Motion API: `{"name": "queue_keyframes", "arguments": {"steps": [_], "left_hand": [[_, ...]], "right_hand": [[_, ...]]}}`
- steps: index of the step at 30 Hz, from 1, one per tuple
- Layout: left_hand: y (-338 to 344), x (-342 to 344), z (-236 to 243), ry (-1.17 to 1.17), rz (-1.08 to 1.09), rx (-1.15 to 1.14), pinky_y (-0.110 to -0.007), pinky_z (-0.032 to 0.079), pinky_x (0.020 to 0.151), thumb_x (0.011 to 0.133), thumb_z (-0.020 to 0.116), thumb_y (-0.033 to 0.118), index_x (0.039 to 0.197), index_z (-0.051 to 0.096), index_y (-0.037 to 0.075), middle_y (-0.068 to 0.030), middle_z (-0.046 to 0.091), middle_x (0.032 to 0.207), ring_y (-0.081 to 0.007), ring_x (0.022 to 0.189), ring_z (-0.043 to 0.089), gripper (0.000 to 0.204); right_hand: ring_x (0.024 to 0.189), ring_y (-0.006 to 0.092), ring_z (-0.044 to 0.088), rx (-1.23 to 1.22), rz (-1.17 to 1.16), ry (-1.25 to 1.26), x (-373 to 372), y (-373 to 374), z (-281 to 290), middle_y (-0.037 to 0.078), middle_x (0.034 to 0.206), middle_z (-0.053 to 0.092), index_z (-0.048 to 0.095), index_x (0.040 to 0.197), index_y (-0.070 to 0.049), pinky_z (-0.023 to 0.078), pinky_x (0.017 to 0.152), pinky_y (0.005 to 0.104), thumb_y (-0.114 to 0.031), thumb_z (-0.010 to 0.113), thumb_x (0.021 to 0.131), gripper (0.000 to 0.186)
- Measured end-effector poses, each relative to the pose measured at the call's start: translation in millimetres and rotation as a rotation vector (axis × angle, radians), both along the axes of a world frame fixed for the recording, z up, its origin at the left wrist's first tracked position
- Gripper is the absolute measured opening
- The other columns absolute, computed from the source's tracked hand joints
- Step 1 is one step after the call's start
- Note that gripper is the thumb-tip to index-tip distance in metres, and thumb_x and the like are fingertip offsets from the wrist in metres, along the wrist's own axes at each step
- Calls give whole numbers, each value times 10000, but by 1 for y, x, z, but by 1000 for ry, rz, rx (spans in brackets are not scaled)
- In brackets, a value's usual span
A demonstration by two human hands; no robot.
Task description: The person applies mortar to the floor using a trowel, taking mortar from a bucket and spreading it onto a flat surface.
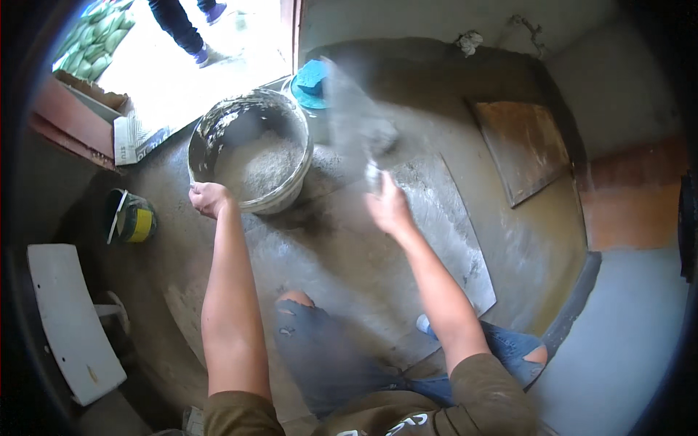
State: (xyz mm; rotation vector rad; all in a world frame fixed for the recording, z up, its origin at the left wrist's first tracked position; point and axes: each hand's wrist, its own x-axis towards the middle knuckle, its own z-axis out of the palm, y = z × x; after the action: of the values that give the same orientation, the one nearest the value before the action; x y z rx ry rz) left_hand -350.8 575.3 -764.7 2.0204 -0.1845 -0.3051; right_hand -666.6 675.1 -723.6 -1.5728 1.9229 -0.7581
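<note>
A large mortar-smeared bucket [294, 190] stands tilted toward me, with grey powdery mix [270, 161] inside. My left hand [211, 200] is closed on its near left rim. To the right of the bucket, my right hand [390, 207] is closed round the handle of a trowel [350, 109]. Motion smears the trowel's long grey blade, so its exact outline and anything on it cannot be made out. Beneath the trowel and bucket lies a grey-smeared board [436, 240] on the floor.
A turquoise container [311, 81] stands behind the bucket by the bright doorway. At the left are a small dark bucket [139, 221] and a white stool-like piece [76, 323]. A brown panel [520, 145] lies far right. Beyond the doorway, a person's legs [178, 29] show near piled green sacks [94, 43].
</note>
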Motion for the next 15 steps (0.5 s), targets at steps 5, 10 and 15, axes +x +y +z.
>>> {"name": "queue_keyframes", "arguments": {"steps": [5, 10, 15], "left_hand": [[0, -6, 10, 1, -4, -17, -419, 398, 906, 923, 331, 310, 1084, 569, -36, -240, 582, 1088, -378, 1036, 538, 450], [1, -1, 4, -40, 0, 2, -417, 396, 907, 924, 331, 314, 1082, 572, -37, -238, 582, 1090, -377, 1041, 536, 454], [-2, -2, 0, -10, -20, -28, -416, 389, 920, 916, 340, 319, 1092, 566, -50, -246, 573, 1114, -378, 1052, 535, 468]], "right_hand": [[810, 371, 612, 250, -236, 304, -143, 64, -119, 223, 855, 624, 562, 897, 26, 487, 701, 425, -211, 610, 716, 302], [582, 258, 642, 708, -503, 225, -199, 94, -184, 161, 732, 648, 601, 856, 15, 503, 491, 360, -200, 606, 750, 239], [794, 336, 638, 662, -383, 324, -193, 98, -196, 217, 851, 643, 609, 908, 6, 509, 683, 411, -162, 594, 732, 244]]}}
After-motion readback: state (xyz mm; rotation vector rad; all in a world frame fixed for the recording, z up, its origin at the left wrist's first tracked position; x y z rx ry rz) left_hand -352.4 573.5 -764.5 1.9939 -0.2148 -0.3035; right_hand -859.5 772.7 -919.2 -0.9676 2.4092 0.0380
